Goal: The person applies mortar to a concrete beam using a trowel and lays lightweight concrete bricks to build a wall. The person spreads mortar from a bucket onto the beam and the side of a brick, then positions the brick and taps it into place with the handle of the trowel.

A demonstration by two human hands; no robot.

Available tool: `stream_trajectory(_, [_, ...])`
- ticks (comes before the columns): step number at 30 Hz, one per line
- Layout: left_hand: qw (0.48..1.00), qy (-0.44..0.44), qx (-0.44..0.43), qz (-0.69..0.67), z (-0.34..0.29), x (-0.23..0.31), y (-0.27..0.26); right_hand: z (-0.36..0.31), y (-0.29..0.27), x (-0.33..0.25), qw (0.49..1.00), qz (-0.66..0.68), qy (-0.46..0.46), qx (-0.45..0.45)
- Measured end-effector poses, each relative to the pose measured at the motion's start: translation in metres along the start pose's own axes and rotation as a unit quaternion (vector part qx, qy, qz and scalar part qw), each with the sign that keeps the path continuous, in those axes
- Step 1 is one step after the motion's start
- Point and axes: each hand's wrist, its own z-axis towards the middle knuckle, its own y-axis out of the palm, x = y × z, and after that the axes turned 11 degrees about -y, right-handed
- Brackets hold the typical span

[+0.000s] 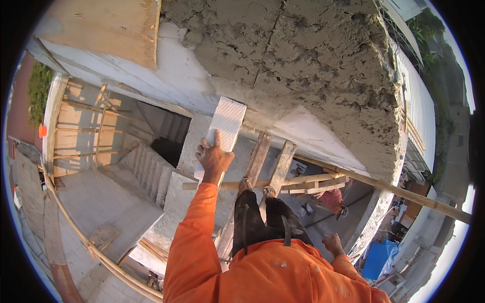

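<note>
My left hand (214, 156) reaches forward and grips a long white board (227, 121) with a fine raised texture, perhaps foam. Fingers spread over its face, and its far end lies against the foot of the wall. Rough wet grey mortar (293, 45) covers much of that wall, above a smoother pale band (187, 76). Low by my right side hangs my right hand (333, 245), fingers loosely bent and apart, with nothing visible in it. My bare feet stand on two narrow wooden planks (280, 169).
A person in a red top (332, 202) is below the planks. Wooden poles (394, 189) cross at right. Left lie a dark opening (174, 134), concrete stairs (146, 171) and a curved bamboo rail (101, 255). A plywood sheet (111, 30) covers the upper left; a blue tarp (379, 257) lies lower right.
</note>
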Motion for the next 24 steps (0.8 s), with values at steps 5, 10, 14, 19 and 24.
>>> stream_trajectory(5, [1.0, 0.009, 0.009, 0.017, 0.0, -0.003, -0.004, 0.02, -0.045, -0.056, 0.993, 0.07, 0.09, 0.017])
stream_trajectory(10, [1.0, 0.018, 0.011, 0.011, 0.0, 0.002, 0.0, 0.022, -0.059, -0.065, 0.998, 0.023, -0.015, 0.054])
stream_trajectory(14, [1.0, 0.01, -0.011, 0.021, -0.002, 0.004, -0.004, 0.025, -0.057, -0.071, 0.995, 0.056, 0.025, 0.082])
stream_trajectory(19, [1.0, -0.002, -0.006, 0.03, -0.004, 0.009, -0.005, 0.021, -0.049, -0.073, 0.993, 0.079, 0.047, 0.079])
stream_trajectory(24, [0.999, -0.002, 0.012, 0.032, -0.004, 0.005, 0.001, 0.024, -0.043, -0.071, 0.994, 0.072, 0.031, 0.071])
